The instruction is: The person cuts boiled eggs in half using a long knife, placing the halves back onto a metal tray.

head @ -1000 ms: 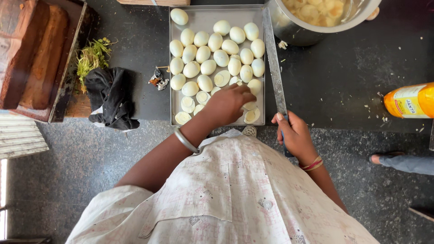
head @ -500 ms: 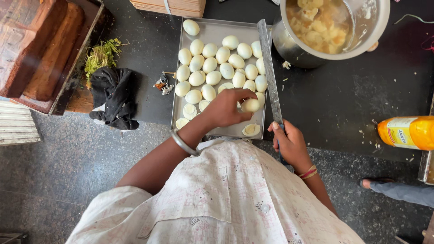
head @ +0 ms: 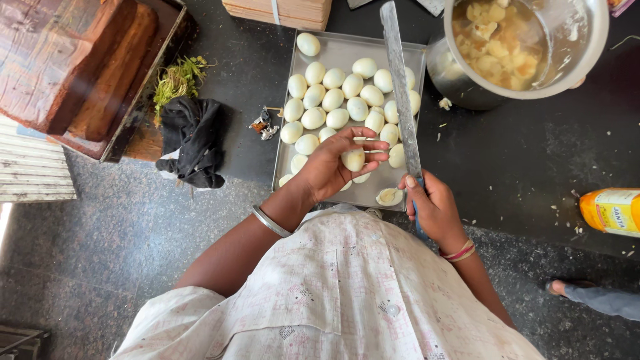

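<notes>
Wooden crate (head: 87, 67) sits at the far left of the dark stone counter (head: 533, 167), its reddish boards tilted toward the edge. Just right of it lies a bunch of green herbs (head: 175, 81), and below that a crumpled black cloth (head: 195, 141) hangs at the counter's lip. A small metal trinket (head: 264, 124) rests between the cloth and the steel tray (head: 340, 52).

Peeled boiled eggs (head: 337, 100) fill the upper part of the tray in loose rows, most of them touching. The left hand (head: 333, 167), a steel bangle (head: 270, 221) on its wrist, hovers over the tray's lower half with its fingers curled around one peeled egg (head: 353, 159), pinched between thumb and fingertips. A halved egg (head: 389, 196) lies cut side up near the tray's front right corner.

Next comes the long knife (head: 400, 87), its blade running up across the tray's right side and past the far rim. The right hand (head: 433, 210) is closed tight around the handle at the tray's front edge, red thread bands (head: 459, 252) at the wrist.

Further right stands a large steel pot (head: 467, 90) holding yellowish pieces in broth, just beside the tray. Bits of shell speckle the counter, and an orange bottle (head: 612, 211) lies on its side at the far right. Below it, on the speckled floor, someone's foot (head: 567, 288) shows.
</notes>
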